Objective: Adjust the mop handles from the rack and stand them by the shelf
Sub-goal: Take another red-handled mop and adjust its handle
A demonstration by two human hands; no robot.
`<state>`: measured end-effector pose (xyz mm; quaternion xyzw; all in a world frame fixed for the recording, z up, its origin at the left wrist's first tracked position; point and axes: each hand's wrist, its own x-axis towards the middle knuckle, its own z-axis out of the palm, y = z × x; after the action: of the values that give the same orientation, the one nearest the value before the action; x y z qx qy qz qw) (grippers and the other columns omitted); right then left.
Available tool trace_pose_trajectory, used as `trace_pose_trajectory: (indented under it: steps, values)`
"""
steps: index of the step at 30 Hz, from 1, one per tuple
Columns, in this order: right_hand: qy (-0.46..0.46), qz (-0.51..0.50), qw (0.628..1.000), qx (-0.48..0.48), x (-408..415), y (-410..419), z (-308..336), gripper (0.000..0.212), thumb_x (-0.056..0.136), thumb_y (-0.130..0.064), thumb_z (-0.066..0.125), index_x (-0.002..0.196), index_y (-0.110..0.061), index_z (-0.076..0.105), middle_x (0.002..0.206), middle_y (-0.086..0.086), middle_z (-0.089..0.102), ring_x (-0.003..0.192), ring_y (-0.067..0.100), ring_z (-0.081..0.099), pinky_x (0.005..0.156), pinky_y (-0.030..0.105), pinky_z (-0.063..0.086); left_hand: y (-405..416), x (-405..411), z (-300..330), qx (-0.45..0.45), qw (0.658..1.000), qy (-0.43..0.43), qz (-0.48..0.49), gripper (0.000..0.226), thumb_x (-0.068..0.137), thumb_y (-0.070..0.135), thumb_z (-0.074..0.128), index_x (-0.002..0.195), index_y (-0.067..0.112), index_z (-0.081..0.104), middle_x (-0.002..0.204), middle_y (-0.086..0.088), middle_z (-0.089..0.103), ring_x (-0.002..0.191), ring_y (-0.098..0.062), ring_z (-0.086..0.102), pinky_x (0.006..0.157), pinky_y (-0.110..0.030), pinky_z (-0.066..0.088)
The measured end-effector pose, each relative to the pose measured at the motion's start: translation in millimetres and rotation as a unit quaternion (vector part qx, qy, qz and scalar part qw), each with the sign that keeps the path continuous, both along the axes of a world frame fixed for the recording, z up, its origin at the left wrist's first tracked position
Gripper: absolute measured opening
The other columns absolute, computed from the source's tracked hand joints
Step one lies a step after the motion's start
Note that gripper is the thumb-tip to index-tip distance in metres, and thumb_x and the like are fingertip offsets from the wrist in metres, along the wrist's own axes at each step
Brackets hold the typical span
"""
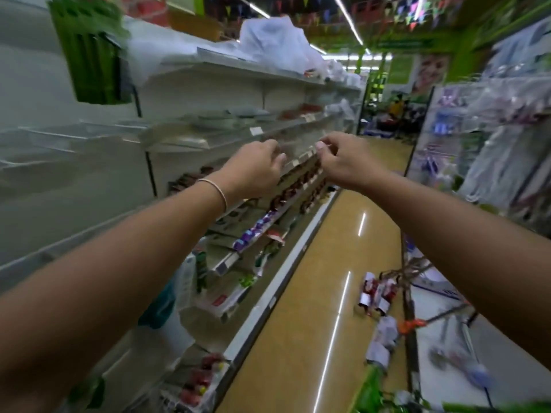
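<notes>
The view is blurred by motion. Both my arms reach forward at chest height over the aisle. My left hand [256,168], with a thin bracelet on the wrist, has its fingers curled down in front of the white shelf unit [226,68]. My right hand [343,162] is a hand's width to its right, thumb and forefinger pinched together. I see nothing in either hand. Thin mop handles [407,296] stand low on the right, bound by an orange tie [413,324], well below and behind my hands.
Packaged goods fill the lower shelves [256,234] on the left. Green boxes [89,55] hang at upper left. The tan aisle floor [313,263] runs ahead. Red-and-white packets [375,293] lie on it by the right-hand display [492,129] of hanging goods.
</notes>
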<state>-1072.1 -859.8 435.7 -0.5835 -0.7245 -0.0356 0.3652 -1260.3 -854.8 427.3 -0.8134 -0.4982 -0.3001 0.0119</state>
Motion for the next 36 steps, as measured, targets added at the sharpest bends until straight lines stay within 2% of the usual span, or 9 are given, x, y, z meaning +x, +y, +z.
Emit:
trace_pose_trajectory:
  steps: [3,7,11,15,17,21,23,31,36]
  values:
    - [0.015,-0.034,0.999,-0.027,36,22,-16,0.035,0.102,-0.034,0.043,0.12,-0.012,0.064,0.115,0.007,0.066,0.109,0.025,0.059,0.092,0.037,0.047,36,33,-13,-0.006,1.0,0.013,-0.025,0.037,0.1,0.035,0.039,0.12,0.008,0.055,0.117,-0.015,0.063,0.106,-0.032,0.058,0.089,-0.041,0.048]
    - [0.026,-0.08,0.995,-0.048,78,57,-38,0.035,0.102,-0.036,0.044,0.122,-0.014,0.063,0.115,0.005,0.066,0.102,0.019,0.056,0.083,0.028,0.04,86,77,-31,-0.012,0.998,0.023,-0.057,0.038,0.1,0.035,0.039,0.119,0.007,0.055,0.116,-0.016,0.062,0.105,-0.032,0.057,0.089,-0.042,0.048]
    - [0.032,-0.123,0.99,-0.063,113,101,-50,0.035,0.102,-0.035,0.044,0.122,-0.014,0.063,0.119,0.007,0.065,0.109,0.024,0.058,0.085,0.029,0.042,147,117,-44,-0.018,0.995,0.025,-0.099,0.035,0.1,0.033,0.039,0.118,0.008,0.056,0.115,-0.015,0.062,0.104,-0.031,0.057,0.084,-0.036,0.047]
    - [0.022,-0.167,0.983,-0.071,145,158,-57,0.036,0.102,-0.032,0.044,0.122,-0.009,0.064,0.119,0.012,0.066,0.111,0.029,0.06,0.095,0.041,0.049,219,150,-52,-0.015,0.99,0.006,-0.14,0.034,0.1,0.035,0.039,0.117,0.011,0.057,0.112,-0.012,0.063,0.098,-0.025,0.058,0.078,-0.033,0.044]
    - [0.012,-0.183,0.98,-0.079,160,189,-60,0.036,0.102,-0.031,0.044,0.121,-0.008,0.064,0.119,0.013,0.067,0.111,0.03,0.06,0.097,0.044,0.048,255,163,-54,-0.02,0.988,0.002,-0.151,0.038,0.1,0.034,0.04,0.125,0.01,0.054,0.118,-0.013,0.062,0.107,-0.027,0.057,0.083,-0.033,0.045]
    - [0.024,-0.204,0.975,-0.088,184,246,-64,0.035,0.102,-0.032,0.044,0.12,-0.01,0.065,0.116,0.01,0.068,0.107,0.026,0.06,0.091,0.036,0.048,325,189,-52,-0.029,0.985,-0.008,-0.167,0.042,0.1,0.035,0.039,0.132,0.011,0.051,0.124,-0.012,0.06,0.113,-0.027,0.056,0.082,-0.028,0.04]
    - [0.025,-0.212,0.973,-0.091,195,271,-66,0.036,0.102,-0.032,0.045,0.122,-0.01,0.064,0.118,0.009,0.068,0.108,0.025,0.061,0.087,0.031,0.045,356,202,-52,-0.032,0.984,-0.014,-0.175,0.042,0.1,0.036,0.039,0.132,0.011,0.051,0.123,-0.013,0.061,0.111,-0.028,0.057,0.081,-0.03,0.04]
    - [0.056,-0.232,0.965,-0.112,245,364,-81,0.044,0.101,-0.036,0.046,0.134,-0.01,0.057,0.122,0.008,0.067,0.114,0.024,0.06,0.095,0.032,0.046,459,265,-86,-0.068,0.976,-0.019,-0.207,0.041,0.099,0.035,0.039,0.127,0.01,0.054,0.116,-0.012,0.064,0.104,-0.028,0.059,0.086,-0.037,0.05]
    - [0.062,-0.234,0.962,-0.13,297,432,-101,0.044,0.1,-0.037,0.046,0.135,-0.011,0.057,0.119,0.007,0.068,0.114,0.025,0.06,0.099,0.039,0.048,529,312,-111,-0.091,0.975,-0.011,-0.201,0.04,0.099,0.034,0.038,0.127,0.01,0.053,0.117,-0.012,0.063,0.105,-0.028,0.059,0.088,-0.042,0.051]
